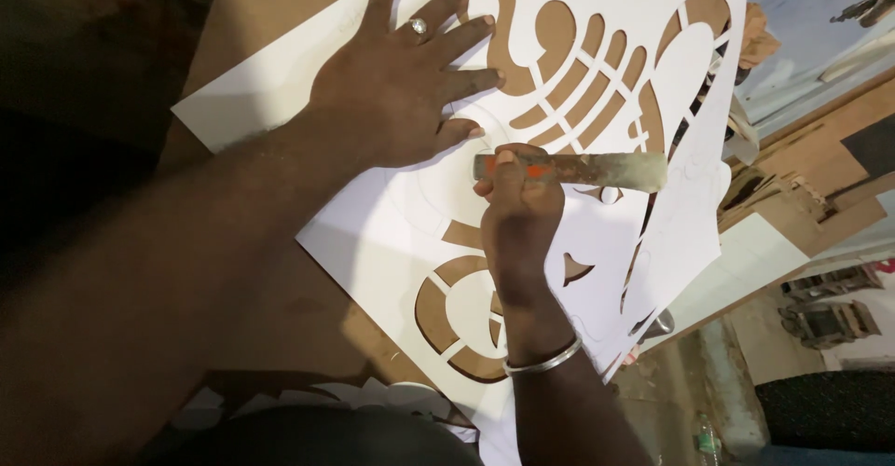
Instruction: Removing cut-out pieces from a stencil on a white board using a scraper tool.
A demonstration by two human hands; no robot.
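One white sheet (392, 224) lies flat on a brown board (270, 0), matte and thin, probably card or paper; the view does not settle which. Its curved cut-outs show the brown beneath: a fan of long rib-shaped slots at far centre, a ring of arc segments near centre, and one small pointed notch to the right of the wrist. Faint pencil curves run across the uncut white area.

Left hand (401, 93): flat, palm down, fingers spread apart, pressing on the sheet at far left of the cut pattern. It clamps nothing. One silver ring (419, 26) with a pale stone sits on a finger.

Right hand (520, 214): closed in a fist around a flat metal bar (597, 170). The bar is dull brass-grey and scuffed, and lies left to right just above the sheet at centre. Its right end sticks out well past the knuckles. Two orange marks show where the fingers grip. Whether it carries a blade I cannot tell. One plain silver bangle (545, 362) circles this wrist.

More white sheet edges overlap at right, under the main one. Beyond the board's right edge are wood offcuts (830, 322) and one plastic bottle (709, 438) on the floor. Near edge, bottom left: white scraps (373, 396) on a dark surface.
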